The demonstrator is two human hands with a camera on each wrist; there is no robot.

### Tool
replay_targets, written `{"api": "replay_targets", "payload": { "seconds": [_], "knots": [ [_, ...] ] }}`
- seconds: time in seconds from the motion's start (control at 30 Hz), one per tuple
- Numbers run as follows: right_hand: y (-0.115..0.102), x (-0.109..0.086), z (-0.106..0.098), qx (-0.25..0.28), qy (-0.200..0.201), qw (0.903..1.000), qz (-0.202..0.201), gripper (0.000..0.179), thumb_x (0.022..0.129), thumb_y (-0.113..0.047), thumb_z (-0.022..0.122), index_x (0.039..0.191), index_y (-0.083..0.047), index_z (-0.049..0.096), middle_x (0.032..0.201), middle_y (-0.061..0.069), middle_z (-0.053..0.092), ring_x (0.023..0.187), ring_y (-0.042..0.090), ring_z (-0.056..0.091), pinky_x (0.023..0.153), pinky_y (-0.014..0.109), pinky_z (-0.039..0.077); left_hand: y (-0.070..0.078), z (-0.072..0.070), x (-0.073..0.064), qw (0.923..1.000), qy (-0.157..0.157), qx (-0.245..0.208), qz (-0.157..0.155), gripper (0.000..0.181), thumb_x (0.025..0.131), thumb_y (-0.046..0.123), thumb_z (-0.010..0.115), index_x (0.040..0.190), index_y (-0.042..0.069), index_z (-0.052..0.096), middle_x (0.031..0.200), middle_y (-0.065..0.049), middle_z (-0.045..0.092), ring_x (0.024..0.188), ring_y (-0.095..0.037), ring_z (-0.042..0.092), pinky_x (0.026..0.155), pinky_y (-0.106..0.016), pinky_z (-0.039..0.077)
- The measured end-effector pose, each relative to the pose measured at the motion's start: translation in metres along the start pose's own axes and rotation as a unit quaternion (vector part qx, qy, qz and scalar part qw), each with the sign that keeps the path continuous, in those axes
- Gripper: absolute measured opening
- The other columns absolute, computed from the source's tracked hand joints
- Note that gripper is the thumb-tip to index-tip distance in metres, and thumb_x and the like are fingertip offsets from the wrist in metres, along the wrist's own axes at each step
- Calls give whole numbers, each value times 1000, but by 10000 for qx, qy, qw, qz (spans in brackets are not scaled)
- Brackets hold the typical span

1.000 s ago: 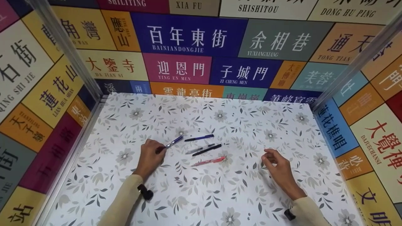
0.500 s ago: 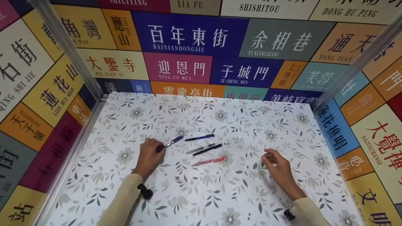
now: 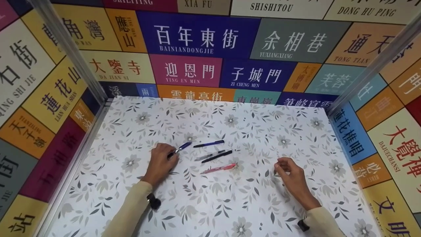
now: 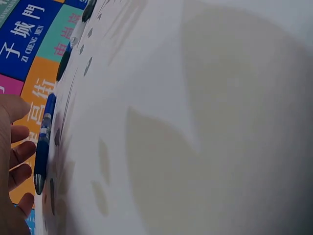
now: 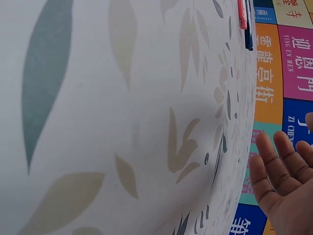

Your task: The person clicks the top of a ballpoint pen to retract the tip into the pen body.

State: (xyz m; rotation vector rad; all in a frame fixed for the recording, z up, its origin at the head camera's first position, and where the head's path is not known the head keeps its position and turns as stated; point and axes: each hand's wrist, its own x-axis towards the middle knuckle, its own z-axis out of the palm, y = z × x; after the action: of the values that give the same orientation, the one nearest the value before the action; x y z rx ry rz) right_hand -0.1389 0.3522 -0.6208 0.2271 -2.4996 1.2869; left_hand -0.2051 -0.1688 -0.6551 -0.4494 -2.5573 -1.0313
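My left hand (image 3: pixel 163 161) is right at the near end of a blue pen (image 3: pixel 182 148) on the patterned surface, partly covering that end in the head view. In the left wrist view its loosely bent fingers (image 4: pixel 20 152) lie beside the blue pen (image 4: pixel 45 139), with a gap showing between them and the barrel. Off to the right, my right hand (image 3: pixel 291 171) is held over the surface, fingers relaxed and bent, with nothing in it. The right wrist view shows its palm and fingers (image 5: pixel 276 171) bare.
Between the hands lie another blue pen (image 3: pixel 209 144), a clear pen (image 3: pixel 209 156), a black pen (image 3: pixel 217 156) and a red pen (image 3: pixel 218 169). The white floral tabletop (image 3: pixel 253 197) meets sign-covered walls (image 3: pixel 200 36) at the back and both sides.
My left hand has shifted a little right and forward along the nearest blue pen, which stays at about the same spot. The right hand and the other pens have not visibly moved.
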Motion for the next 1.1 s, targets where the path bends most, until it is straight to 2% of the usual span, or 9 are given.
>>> {"api": "replay_targets", "payload": {
  "seconds": [0.33, 0.6, 0.87, 1.0, 1.1],
  "knots": [
    [-1, 0, -1, 21, -6, 10000, -95, 15, 101, 3, 76, 116, 7, 72, 97, 3, 78, 85, 8, 71, 77, 11, 53, 17, 15, 6, 9975, 29, 43, 698, 17, 92, 15, 84, 104, 4, 79, 104, -10, 74, 105, -33, 63, 86, -56, 46],
    [-3, -3, 0, -80, -39, 9999, 50, 16, 102, 0, 77, 116, 5, 73, 97, 3, 78, 85, 8, 71, 78, 12, 52, 33, 29, 9, 9945, -281, -199, 991, 16, 96, 14, 83, 107, 4, 78, 106, -9, 74, 107, -31, 62, 91, -55, 43],
    [-3, -6, 0, 23, -230, 9993, 286, 20, 105, -7, 76, 121, 3, 73, 103, 3, 78, 87, 9, 72, 77, 14, 54, 41, 42, 15, 9915, -572, 77, 1169, 18, 98, 17, 83, 112, 7, 79, 110, -7, 75, 110, -30, 63, 93, -53, 44],
    [-4, -7, 3, 83, -247, 9988, 408, 20, 105, -9, 76, 121, 2, 74, 104, 4, 78, 88, 9, 72, 77, 14, 55, 44, 47, 19, 9889, -553, 163, 1372, 17, 95, 14, 85, 109, 6, 79, 109, -8, 75, 110, -32, 63, 91, -53, 44],
    [-5, -7, 6, 141, -186, 9987, 461, 20, 104, -8, 77, 121, 3, 74, 105, 6, 79, 89, 9, 72, 79, 13, 54, 45, 52, 21, 9855, -498, 396, 1571, 15, 94, 14, 84, 106, 7, 78, 107, -7, 75, 109, -32, 63, 88, -53, 44]
  ]
}}
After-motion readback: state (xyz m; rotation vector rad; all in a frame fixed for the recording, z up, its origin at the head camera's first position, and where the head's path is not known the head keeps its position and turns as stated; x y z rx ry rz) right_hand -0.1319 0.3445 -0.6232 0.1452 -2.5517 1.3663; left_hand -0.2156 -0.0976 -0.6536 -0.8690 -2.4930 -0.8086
